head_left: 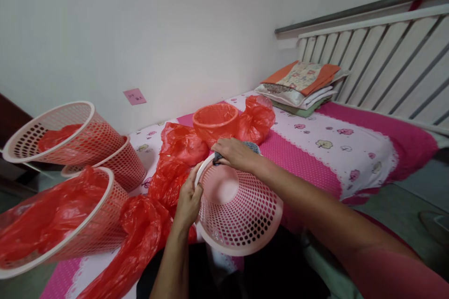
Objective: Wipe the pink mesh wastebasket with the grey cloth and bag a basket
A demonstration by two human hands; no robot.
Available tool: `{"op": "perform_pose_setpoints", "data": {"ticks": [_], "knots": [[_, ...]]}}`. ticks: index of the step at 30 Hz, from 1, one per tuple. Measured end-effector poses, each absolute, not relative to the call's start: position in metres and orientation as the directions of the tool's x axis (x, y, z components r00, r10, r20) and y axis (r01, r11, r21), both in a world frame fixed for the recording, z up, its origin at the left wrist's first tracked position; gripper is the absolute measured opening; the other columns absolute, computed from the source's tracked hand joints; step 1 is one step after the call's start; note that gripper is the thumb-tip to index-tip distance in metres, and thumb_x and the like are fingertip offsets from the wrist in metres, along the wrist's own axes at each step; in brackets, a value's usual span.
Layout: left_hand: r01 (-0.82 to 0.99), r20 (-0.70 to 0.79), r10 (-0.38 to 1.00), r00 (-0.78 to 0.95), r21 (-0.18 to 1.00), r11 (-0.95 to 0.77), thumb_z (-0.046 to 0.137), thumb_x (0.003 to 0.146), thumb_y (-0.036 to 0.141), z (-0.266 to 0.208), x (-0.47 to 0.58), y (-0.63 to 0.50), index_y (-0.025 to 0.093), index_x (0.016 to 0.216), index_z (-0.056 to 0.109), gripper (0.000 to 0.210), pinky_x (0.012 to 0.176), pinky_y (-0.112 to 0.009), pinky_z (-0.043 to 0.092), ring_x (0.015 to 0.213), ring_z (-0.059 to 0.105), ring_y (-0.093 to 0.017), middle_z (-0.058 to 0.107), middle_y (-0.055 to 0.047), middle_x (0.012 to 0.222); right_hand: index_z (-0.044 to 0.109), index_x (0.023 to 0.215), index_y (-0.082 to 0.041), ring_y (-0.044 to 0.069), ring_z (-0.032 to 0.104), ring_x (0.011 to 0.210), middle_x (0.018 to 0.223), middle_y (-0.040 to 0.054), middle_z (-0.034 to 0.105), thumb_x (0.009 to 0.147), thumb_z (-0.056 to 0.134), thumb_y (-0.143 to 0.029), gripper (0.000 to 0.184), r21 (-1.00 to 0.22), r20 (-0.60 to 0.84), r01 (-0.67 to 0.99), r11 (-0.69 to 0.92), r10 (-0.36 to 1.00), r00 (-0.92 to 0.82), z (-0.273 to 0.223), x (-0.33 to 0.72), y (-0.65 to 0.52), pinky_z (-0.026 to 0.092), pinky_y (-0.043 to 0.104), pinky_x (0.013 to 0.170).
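A pink perforated plastic wastebasket lies tilted in front of me, its open mouth turned toward me. My left hand grips its white rim on the left side, the thumb over the edge. My right hand is closed on a grey cloth, pressed against the upper rim; more of the cloth shows behind the wrist. Just beyond stands another wastebasket, lined with a red plastic bag. Crumpled red plastic bags lie to the left of my left hand.
More pink wastebaskets with red bags in them are at the left, some stacked on their sides. A bed with a pink and white sheet bears everything. Folded pillows lie near the white headboard. A pink note is on the wall.
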State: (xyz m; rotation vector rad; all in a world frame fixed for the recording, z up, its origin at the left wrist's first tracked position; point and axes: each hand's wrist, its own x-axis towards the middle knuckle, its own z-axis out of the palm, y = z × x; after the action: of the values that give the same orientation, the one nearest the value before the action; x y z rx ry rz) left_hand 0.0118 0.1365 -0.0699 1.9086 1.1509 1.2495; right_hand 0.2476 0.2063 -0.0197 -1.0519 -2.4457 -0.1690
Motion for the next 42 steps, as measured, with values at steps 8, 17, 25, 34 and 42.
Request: {"op": "perform_pose_setpoints", "data": {"ticks": [8,17,25,34,42], "knots": [[0.346,0.401,0.900,0.169,0.831,-0.435,0.054,0.089,0.021,-0.072,0.011,0.137,0.021,0.150,0.061,0.061,0.126,-0.048,0.041,0.142,0.061,-0.029,0.068,-0.010,0.151,0.062,0.099,-0.022,0.023,0.061,0.089,0.099,0.0056,0.068,0.092,0.083,-0.031,0.024,-0.315,0.522,0.754,0.576,0.769,-0.370,-0.037,0.282,0.203,0.041,0.033,0.077],[0.328,0.389,0.914,0.116,0.854,-0.405,0.059,0.092,0.032,-0.073,0.005,0.141,0.020,0.147,0.063,0.056,0.126,-0.050,0.040,0.142,0.061,-0.031,0.067,-0.012,0.151,0.062,0.096,-0.023,0.024,0.065,0.086,0.096,0.0055,0.070,0.088,0.083,-0.037,0.027,-0.533,0.444,0.795,0.288,0.896,-0.027,-0.067,0.308,0.181,0.041,0.032,0.072],[0.315,0.392,0.917,0.070,0.864,-0.393,0.059,0.090,0.031,-0.076,0.001,0.142,0.020,0.147,0.063,0.058,0.126,-0.049,0.040,0.142,0.061,-0.031,0.068,-0.012,0.149,0.059,0.106,-0.023,0.027,0.071,0.089,0.101,0.0096,0.074,0.094,0.068,-0.039,0.022,-0.680,0.294,0.733,-0.022,0.908,0.299,-0.110,0.310,0.140,0.046,0.033,0.073],[0.285,0.357,0.932,0.063,0.889,-0.359,0.060,0.091,0.032,-0.077,0.001,0.142,0.021,0.150,0.060,0.060,0.126,-0.049,0.039,0.141,0.061,-0.031,0.067,-0.012,0.150,0.063,0.107,-0.023,0.030,0.074,0.095,0.100,0.0103,0.078,0.088,0.065,-0.048,0.031,-0.877,0.211,0.480,-0.035,0.868,0.450,-0.153,0.309,0.107,0.055,0.041,0.082],[0.274,0.372,0.925,0.081,0.884,-0.379,0.066,0.092,0.042,-0.072,-0.008,0.140,0.020,0.146,0.062,0.058,0.123,-0.047,0.045,0.137,0.065,-0.031,0.070,-0.013,0.146,0.068,0.107,-0.023,0.029,0.073,0.086,0.097,0.0096,0.079,0.090,0.066,-0.049,0.031,-0.909,0.304,0.393,0.138,0.864,0.401,-0.141,0.311,0.113,0.056,0.043,0.078]]}}
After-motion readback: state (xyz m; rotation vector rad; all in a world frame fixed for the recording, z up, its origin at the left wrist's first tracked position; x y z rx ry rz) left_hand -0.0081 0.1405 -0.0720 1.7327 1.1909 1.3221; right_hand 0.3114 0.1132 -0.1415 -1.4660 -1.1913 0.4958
